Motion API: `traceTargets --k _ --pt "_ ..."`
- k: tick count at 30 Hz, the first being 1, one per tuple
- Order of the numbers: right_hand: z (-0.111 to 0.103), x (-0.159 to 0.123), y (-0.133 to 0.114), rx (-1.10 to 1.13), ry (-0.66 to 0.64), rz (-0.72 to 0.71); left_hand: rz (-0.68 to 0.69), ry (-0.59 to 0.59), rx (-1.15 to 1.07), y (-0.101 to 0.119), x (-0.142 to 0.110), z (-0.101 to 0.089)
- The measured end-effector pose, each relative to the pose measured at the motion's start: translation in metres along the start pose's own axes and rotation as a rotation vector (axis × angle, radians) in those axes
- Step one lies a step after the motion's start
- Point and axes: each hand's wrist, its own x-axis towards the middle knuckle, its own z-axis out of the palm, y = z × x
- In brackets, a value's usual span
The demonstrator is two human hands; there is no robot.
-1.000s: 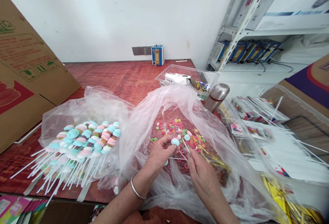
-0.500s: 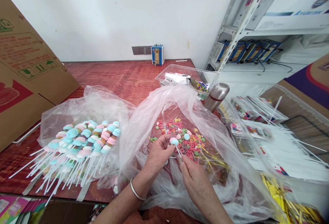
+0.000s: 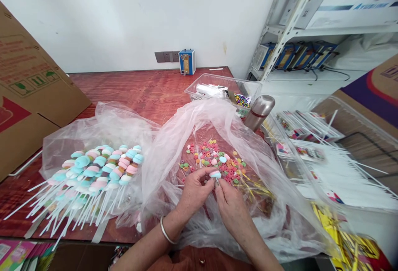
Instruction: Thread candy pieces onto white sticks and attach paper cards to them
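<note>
My left hand (image 3: 195, 189) pinches a pink, white and blue marshmallow (image 3: 215, 174) between thumb and forefinger. Just below it, the fingertips of my right hand (image 3: 231, 204) are closed on a thin white stick (image 3: 217, 181), whose upper end meets the underside of the marshmallow. How deep the stick goes in is hidden. Beneath and beyond my hands, small ring-shaped candies (image 3: 230, 175) in red, green, yellow and orange lie in an open clear plastic bag (image 3: 168, 148). A loose blue marshmallow (image 3: 223, 159) rests among them.
Left, marshmallow skewers (image 3: 102, 169) are piled on another plastic bag (image 3: 62, 142), beside a cardboard box (image 3: 37, 76). A steel flask (image 3: 260, 111) stands right of a clear tray (image 3: 199, 81). Farther right, a clear bin holds white sticks (image 3: 336, 175); gold wrappers (image 3: 338, 238) lie in front.
My right hand has brought the stick left and up to the marshmallow, and both hands have drawn together. The view has shifted slightly.
</note>
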Motion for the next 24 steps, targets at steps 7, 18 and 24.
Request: traceTargets --k 7,18,24 --pt "-0.014 0.007 0.005 0.021 -0.104 -0.032 0.093 0.083 0.108 0.0 0.002 -0.015" --pt "-0.01 -0.012 0.022 0.006 -0.038 0.012 0.101 -0.093 0.2 0.0 -0.016 0.002" --pt "-0.035 -0.029 0.044 -0.055 0.039 0.089 0.129 0.12 0.555 0.001 0.015 -0.046"
